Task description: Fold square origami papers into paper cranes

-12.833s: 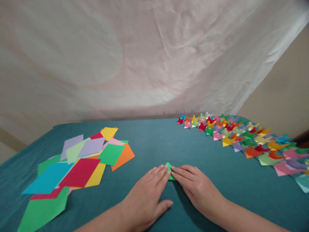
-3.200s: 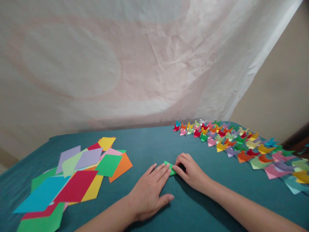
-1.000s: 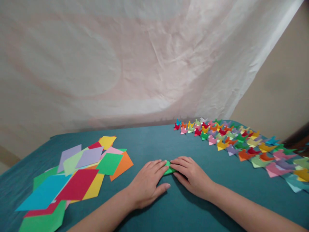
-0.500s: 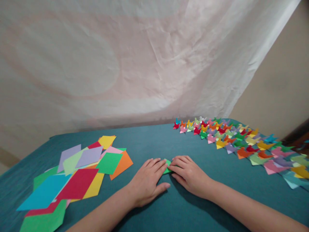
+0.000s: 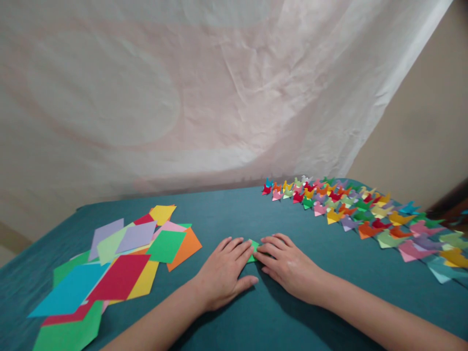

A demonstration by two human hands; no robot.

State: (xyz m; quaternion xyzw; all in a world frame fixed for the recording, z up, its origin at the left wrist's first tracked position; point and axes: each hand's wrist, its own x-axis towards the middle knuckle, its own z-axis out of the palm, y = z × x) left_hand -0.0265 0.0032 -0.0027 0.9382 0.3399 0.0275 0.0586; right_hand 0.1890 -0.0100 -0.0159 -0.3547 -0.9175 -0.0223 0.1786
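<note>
A small folded piece of green paper [image 5: 253, 251] lies on the teal cloth, mostly covered by my hands. My left hand [image 5: 228, 270] rests flat over its left side, fingers stretched out and thumb spread toward me. From the right, my right hand [image 5: 287, 263] touches the paper with its fingertips, the fingers extended and slightly bent. Only a narrow strip of green shows between the two hands, so the shape of the folds is hidden.
Loose coloured paper sheets [image 5: 120, 278] overlap in a pile on the left of the teal-covered table [image 5: 219, 209]. Rows of small folded paper birds [image 5: 361, 207] stand along the right. A pale hanging sheet [image 5: 204, 97] closes off the back.
My right hand has shifted very slightly over the green paper. My left hand stays in place, and the view has moved a little.
</note>
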